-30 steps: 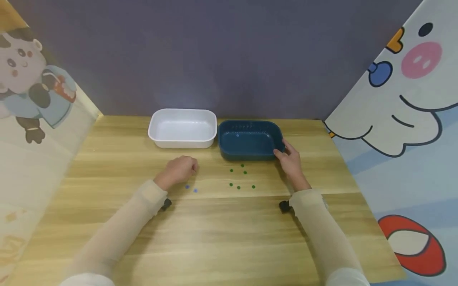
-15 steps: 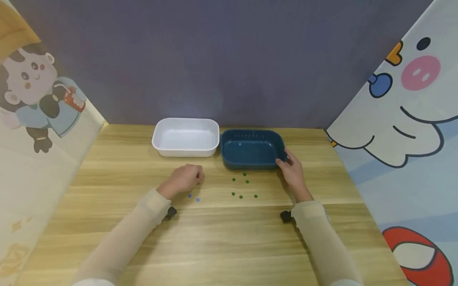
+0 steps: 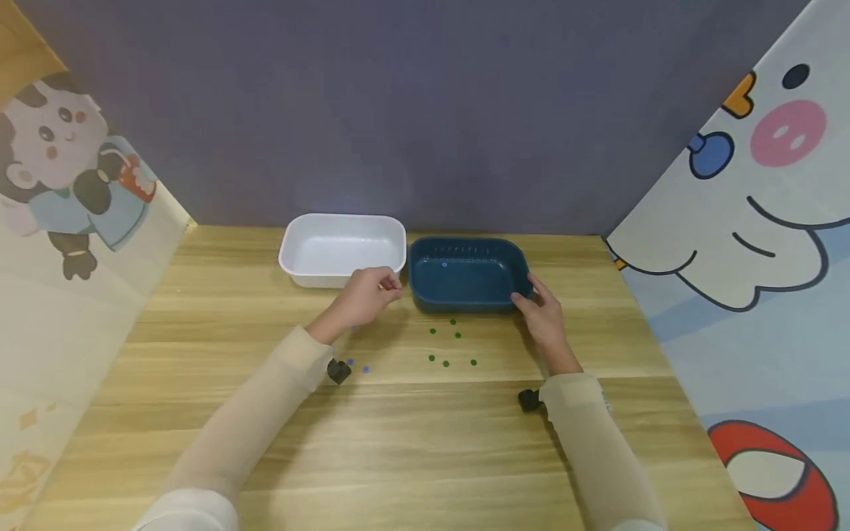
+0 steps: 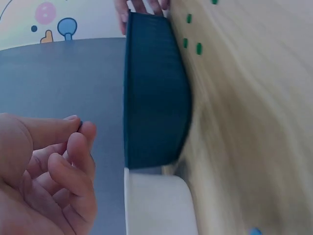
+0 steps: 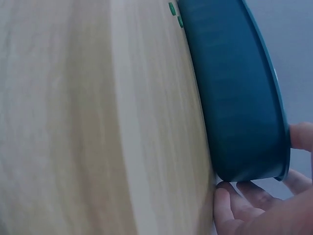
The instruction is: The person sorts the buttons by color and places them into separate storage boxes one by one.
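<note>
My left hand (image 3: 368,299) is raised over the table by the front right corner of the white tray (image 3: 319,282). In the left wrist view its thumb and forefinger pinch a small dark disc (image 4: 80,126), mostly hidden by the fingertips. My right hand (image 3: 543,321) grips the right end of the dark blue basket (image 3: 465,304), thumb at the rim and fingers against the end wall. One small pale blue disc (image 3: 444,265) shows inside that basket. Blue discs (image 3: 366,369) lie beside my left wrist, one partly behind the hand. Several green discs (image 3: 446,363) lie in front of the basket.
The white tray and the basket stand side by side near the grey back panel (image 3: 398,118). Printed panels (image 3: 750,258) border the wooden table (image 3: 412,450) at right and left. A small black wrist device (image 3: 339,371) sits under each cuff.
My left hand has lifted off the table and moved up and to the right, pinching a small disc. Another blue disc now shows behind it. The right hand keeps its hold on the basket.
</note>
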Motion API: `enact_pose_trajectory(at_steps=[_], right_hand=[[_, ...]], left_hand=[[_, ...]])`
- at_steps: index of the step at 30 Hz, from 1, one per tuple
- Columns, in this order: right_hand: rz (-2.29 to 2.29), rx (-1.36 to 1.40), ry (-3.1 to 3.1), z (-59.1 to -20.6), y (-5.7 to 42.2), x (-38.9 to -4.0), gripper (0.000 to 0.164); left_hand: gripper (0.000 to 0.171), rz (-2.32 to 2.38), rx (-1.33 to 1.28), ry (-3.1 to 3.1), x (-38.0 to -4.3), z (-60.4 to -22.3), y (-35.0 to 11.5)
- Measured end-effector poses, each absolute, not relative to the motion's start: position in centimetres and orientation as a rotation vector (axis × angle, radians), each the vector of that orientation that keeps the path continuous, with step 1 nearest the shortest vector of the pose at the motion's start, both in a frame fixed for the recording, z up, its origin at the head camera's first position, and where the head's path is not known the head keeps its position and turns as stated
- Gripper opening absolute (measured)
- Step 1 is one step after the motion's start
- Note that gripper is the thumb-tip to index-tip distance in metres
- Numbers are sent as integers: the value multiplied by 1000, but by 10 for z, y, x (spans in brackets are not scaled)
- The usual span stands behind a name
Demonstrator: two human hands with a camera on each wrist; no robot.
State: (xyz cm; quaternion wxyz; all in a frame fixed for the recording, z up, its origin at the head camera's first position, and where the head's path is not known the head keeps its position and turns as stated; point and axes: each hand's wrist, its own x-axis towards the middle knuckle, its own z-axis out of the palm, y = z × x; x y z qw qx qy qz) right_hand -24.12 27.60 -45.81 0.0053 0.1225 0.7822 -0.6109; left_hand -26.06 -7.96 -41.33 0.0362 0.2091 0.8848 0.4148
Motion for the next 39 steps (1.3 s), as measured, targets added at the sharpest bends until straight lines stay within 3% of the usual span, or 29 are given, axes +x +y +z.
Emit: enact_pose_trajectory(at_steps=[6,16,39], right_hand=[[-1890,381,2457,-446,272,-238,68],[-1893,343,2516,-470,276,-247,68],[-1901,388,2513,-469,277,-245,68]], left_hand=[[5,1309,609,2667,-273,-406,-62],[5,1295,540,2656,-286,-403,-48],[14,1358,523,2579,-302,-408,-31]])
